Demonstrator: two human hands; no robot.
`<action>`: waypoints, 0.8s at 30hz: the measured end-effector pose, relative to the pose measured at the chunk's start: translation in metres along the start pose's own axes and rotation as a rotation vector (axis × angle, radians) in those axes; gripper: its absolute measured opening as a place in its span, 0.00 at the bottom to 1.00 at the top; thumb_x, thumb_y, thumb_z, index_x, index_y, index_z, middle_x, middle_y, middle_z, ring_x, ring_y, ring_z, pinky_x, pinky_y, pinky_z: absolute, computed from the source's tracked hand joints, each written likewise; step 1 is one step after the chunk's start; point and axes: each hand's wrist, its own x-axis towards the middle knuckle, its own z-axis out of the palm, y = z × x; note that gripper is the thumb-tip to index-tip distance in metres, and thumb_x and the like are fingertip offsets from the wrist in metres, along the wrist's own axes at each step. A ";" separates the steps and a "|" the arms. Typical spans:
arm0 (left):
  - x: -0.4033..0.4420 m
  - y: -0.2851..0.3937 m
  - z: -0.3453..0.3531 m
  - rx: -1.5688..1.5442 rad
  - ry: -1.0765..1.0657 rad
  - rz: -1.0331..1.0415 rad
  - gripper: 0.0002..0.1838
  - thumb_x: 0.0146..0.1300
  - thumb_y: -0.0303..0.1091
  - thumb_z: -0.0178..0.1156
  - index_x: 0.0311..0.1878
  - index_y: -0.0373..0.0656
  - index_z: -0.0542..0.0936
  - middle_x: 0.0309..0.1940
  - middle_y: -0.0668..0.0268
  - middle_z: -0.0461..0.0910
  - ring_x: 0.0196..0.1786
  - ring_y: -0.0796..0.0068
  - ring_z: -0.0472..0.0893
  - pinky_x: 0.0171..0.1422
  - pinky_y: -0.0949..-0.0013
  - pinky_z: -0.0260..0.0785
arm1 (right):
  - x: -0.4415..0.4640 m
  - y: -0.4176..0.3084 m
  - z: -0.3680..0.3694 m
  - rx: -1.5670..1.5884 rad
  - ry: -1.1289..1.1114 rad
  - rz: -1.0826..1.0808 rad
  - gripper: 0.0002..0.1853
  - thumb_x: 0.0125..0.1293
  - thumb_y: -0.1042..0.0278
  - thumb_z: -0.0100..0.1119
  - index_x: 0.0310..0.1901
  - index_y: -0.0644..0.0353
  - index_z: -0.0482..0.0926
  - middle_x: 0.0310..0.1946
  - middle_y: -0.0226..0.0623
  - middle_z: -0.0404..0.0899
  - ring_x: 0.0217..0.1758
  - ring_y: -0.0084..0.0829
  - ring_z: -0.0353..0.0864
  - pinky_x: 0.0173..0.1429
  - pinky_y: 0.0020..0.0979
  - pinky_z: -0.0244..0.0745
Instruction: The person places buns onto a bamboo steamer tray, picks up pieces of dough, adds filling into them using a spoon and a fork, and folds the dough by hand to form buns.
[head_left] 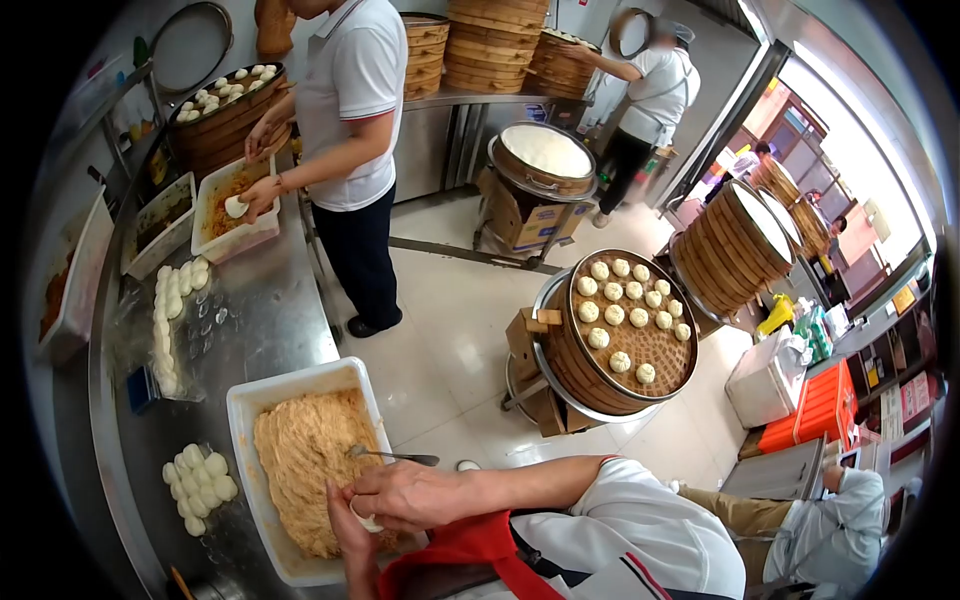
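Observation:
Low in the view, my left hand (350, 530) is closed around a small filled bun (366, 519) of white dough, which shows only in part. My right hand (410, 495) is closed too, its fingers pressed on the bun's top edge from above. Both hands are over the near end of a white plastic tub (240, 405) of orange-brown filling (305, 455). A metal spoon (405, 457) stands in the filling beside my right hand. Left of the tub, several flattened dough pieces (200, 488) lie on the steel table (150, 435).
A bamboo steamer (580, 385) with several pleated buns (620, 361) stands right of the table. Beyond the tub lie more dough pieces (165, 325). A co-worker (350, 110) holds dough over another filling tub (255, 232). Steamer stacks (735, 245) stand further off.

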 end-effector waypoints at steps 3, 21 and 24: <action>0.000 -0.005 0.010 -0.022 0.140 0.020 0.30 0.75 0.56 0.34 0.49 0.37 0.73 0.42 0.60 0.77 0.45 0.72 0.77 0.50 0.69 0.70 | -0.002 0.000 0.002 -0.010 -0.017 0.014 0.16 0.49 0.75 0.61 0.42 0.67 0.74 0.45 0.48 0.75 0.48 0.49 0.76 0.51 0.42 0.74; -0.016 -0.006 -0.004 0.486 -0.080 0.264 0.27 0.78 0.49 0.33 0.65 0.36 0.63 0.47 0.59 0.75 0.49 0.72 0.75 0.57 0.67 0.67 | -0.005 -0.004 0.003 -0.097 -0.088 -0.108 0.11 0.45 0.68 0.63 0.31 0.61 0.76 0.35 0.44 0.72 0.40 0.43 0.77 0.40 0.39 0.74; -0.018 0.009 0.011 0.314 -0.155 0.112 0.29 0.78 0.52 0.31 0.62 0.36 0.66 0.49 0.59 0.75 0.51 0.71 0.75 0.59 0.66 0.67 | -0.006 -0.003 0.003 -0.102 -0.107 -0.163 0.13 0.43 0.67 0.65 0.31 0.62 0.77 0.33 0.44 0.72 0.40 0.43 0.77 0.40 0.39 0.75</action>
